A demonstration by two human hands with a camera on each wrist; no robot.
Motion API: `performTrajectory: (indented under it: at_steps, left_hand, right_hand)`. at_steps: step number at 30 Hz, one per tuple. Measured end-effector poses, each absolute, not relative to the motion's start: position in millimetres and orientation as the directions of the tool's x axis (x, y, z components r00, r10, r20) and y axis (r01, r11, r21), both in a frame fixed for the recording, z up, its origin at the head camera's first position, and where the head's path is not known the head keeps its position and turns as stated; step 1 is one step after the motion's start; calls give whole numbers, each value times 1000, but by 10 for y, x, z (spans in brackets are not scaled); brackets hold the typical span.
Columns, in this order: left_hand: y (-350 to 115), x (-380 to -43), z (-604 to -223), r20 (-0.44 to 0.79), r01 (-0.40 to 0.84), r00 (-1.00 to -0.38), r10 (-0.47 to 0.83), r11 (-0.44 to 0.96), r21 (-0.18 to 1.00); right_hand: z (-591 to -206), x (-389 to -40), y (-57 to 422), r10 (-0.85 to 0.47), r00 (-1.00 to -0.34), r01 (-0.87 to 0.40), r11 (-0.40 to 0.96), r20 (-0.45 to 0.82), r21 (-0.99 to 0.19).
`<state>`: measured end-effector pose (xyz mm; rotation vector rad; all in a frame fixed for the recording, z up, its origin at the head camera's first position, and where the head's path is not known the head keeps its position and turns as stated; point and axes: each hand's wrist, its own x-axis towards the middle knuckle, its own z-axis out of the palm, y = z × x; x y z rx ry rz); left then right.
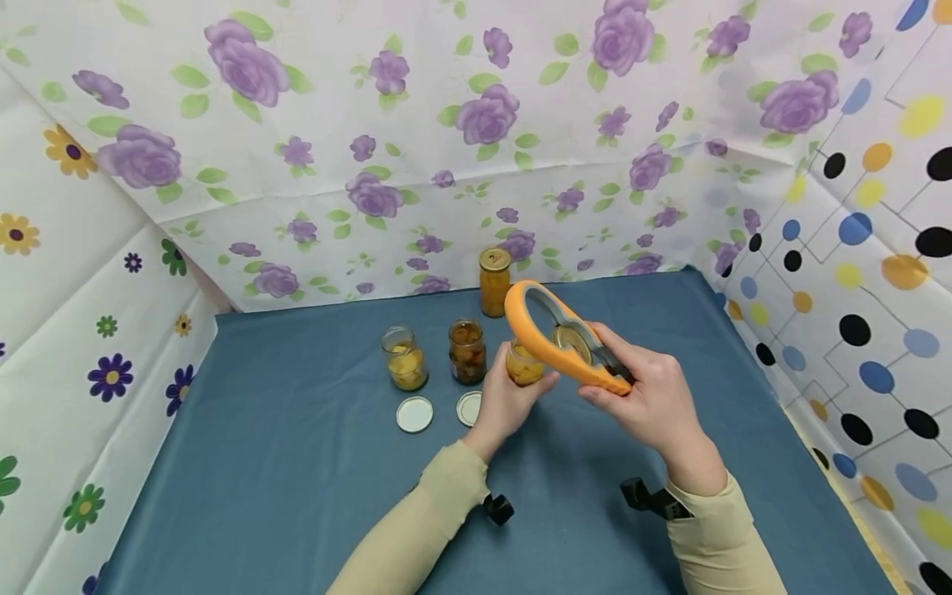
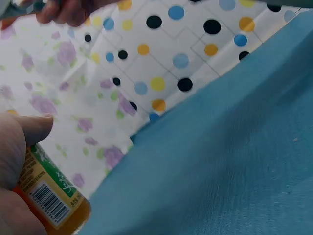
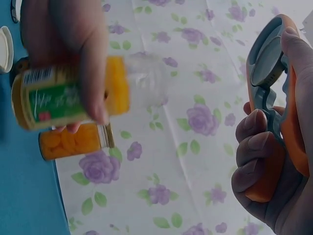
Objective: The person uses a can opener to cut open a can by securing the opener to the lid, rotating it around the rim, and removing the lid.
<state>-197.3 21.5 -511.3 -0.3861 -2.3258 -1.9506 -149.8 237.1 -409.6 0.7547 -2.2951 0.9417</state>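
My left hand (image 1: 506,401) grips a glass jar (image 1: 524,369) of yellow-orange fruit around its body. In the right wrist view this jar (image 3: 58,98) shows a green label and a clear, lidless mouth. Its barcode label (image 2: 51,200) faces the left wrist camera. My right hand (image 1: 658,397) holds an orange and grey jar opener (image 1: 565,364) by its handle ends, up beside the jar and apart from it. A round metal lid (image 3: 268,61) sits within the opener's grey inner edges.
Behind the left hand stand a lidless jar of yellow fruit (image 1: 406,368) and a jar of dark fruit (image 1: 467,355). Two loose lids (image 1: 414,415) lie in front of them. Farther back is a gold-lidded jar (image 1: 494,289), near the flowered backdrop (image 1: 375,198). Blue cloth (image 1: 297,463) covers the table.
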Motion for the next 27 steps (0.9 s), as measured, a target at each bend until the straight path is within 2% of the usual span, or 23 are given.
performTrajectory:
  at_steps: [9,17,27]
  left_hand:
    - [396,-2357,-5378,166,161,-986,-23,139,977]
    - [471,-2498,-5371,167,159,-985,-44,145,977]
    - [484,-2482,-5346,129,117,-990,-61,169,979]
  right_hand:
    - [-4134,-1511,2436,-296,-693,-671,600,658,-436]
    - [-4133,-1504,2457,-283,-701,-660,606,654,-445]
    - [-4153,-1513,2446,-291,-708,-658,603,643,-451]
